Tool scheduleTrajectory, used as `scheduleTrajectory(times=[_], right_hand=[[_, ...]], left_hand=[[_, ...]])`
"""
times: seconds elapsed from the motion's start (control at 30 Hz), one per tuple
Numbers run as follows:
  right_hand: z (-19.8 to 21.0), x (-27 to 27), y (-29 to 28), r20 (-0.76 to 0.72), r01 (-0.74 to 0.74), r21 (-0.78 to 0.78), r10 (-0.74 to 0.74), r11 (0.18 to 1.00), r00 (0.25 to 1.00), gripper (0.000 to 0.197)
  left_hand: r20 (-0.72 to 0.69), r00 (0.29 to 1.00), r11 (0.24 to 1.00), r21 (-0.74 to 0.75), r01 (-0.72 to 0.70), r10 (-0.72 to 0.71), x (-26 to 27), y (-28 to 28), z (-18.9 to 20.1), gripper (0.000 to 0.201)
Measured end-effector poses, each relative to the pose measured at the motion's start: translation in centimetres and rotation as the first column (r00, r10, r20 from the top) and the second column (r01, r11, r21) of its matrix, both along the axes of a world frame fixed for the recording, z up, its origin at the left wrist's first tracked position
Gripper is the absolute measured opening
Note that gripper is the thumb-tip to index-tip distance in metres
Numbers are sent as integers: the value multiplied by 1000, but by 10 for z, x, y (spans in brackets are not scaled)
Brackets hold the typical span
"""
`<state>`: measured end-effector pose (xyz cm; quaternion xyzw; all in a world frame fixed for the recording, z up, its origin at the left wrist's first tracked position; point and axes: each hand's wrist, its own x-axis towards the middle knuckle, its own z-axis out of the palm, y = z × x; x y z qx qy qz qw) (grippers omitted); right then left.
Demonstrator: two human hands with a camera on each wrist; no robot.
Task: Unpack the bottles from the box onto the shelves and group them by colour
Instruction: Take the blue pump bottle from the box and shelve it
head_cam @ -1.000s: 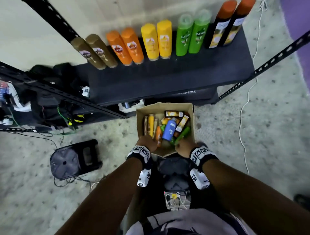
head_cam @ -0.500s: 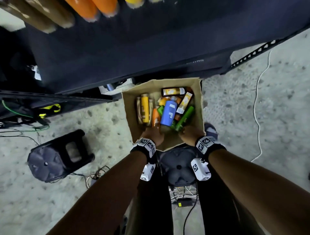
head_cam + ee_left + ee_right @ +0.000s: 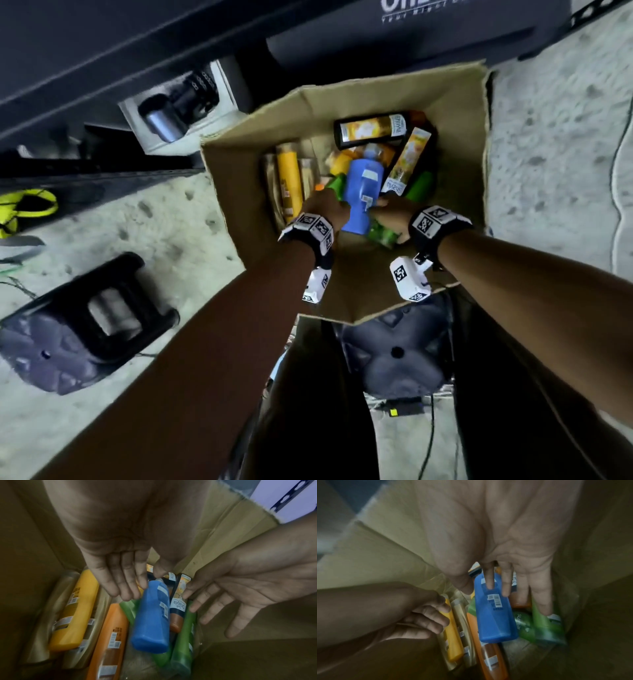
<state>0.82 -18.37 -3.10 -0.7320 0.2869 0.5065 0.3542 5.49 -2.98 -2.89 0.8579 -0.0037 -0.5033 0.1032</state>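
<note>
An open cardboard box (image 3: 346, 291) holds several bottles lying flat. A blue bottle (image 3: 361, 192) (image 3: 152, 615) (image 3: 494, 615) lies on top. Around it are a yellow bottle (image 3: 75, 612), an orange bottle (image 3: 109, 635), green bottles (image 3: 544, 626) and black bottles with orange caps (image 3: 371, 130). Both hands are down in the box. My left hand (image 3: 325, 210) (image 3: 137, 582) has straight fingers, its tips at the blue bottle's upper left. My right hand (image 3: 390, 214) (image 3: 488, 586) is spread, one finger on the blue bottle and the outer finger on a green bottle. Neither hand grips anything.
A dark shelf (image 3: 137, 41) hangs over the box's far side. A black plastic stool (image 3: 85, 322) lies on the concrete floor to the left, and another stool (image 3: 394, 363) sits under the box's near edge. A white carton (image 3: 178, 106) stands under the shelf.
My head has dropped much closer to the box, so the shelf's bottles have left the view. Both hands have gone from the box's near rim down to the blue bottle.
</note>
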Motion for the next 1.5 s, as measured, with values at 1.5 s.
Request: scheduleTrajectory(times=[1.5], right_hand=[[-120, 3, 13, 49, 222, 73, -226, 972, 973, 70]], left_hand=[[-415, 489, 428, -238, -872, 767, -26, 0, -108, 40]])
